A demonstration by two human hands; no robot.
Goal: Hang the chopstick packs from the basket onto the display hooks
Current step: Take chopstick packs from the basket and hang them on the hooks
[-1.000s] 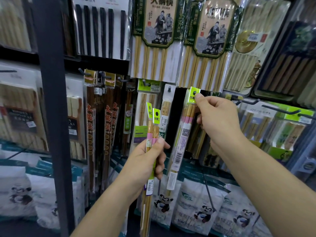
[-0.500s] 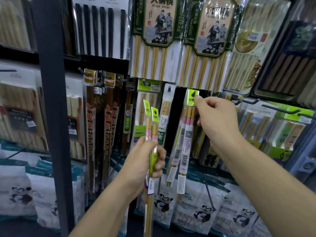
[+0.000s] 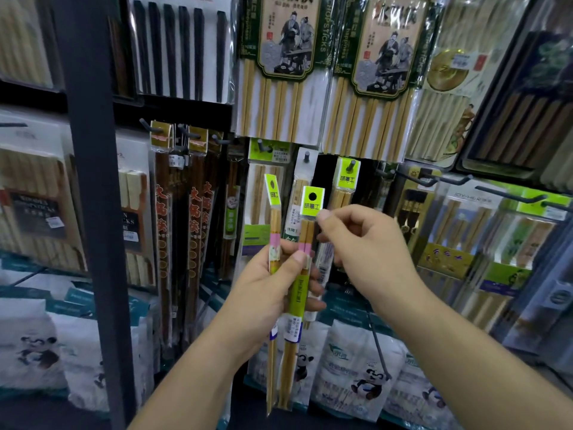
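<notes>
My left hand [image 3: 266,293] grips two slim chopstick packs upright in front of the display. The left pack [image 3: 273,218] and the right pack [image 3: 305,243] both have lime-green header tags with a hang hole. My right hand [image 3: 369,252] pinches the green tag [image 3: 313,201] of the right pack between thumb and forefinger. A third pack of the same kind [image 3: 347,181] hangs on a black display hook [image 3: 352,165] just above and behind my right hand. The basket is not in view.
Large bamboo chopstick packs [image 3: 279,72] hang above. Dark red packs [image 3: 178,212] hang left, past a dark upright post [image 3: 93,197]. Bare black hooks [image 3: 446,180] jut out at the right. White panda-printed bags [image 3: 356,367] fill the shelf below.
My right hand let go of the pack now hanging on the hook and dropped down-left to pinch the tag of the right-hand pack in my left hand. My left hand moved slightly right.
</notes>
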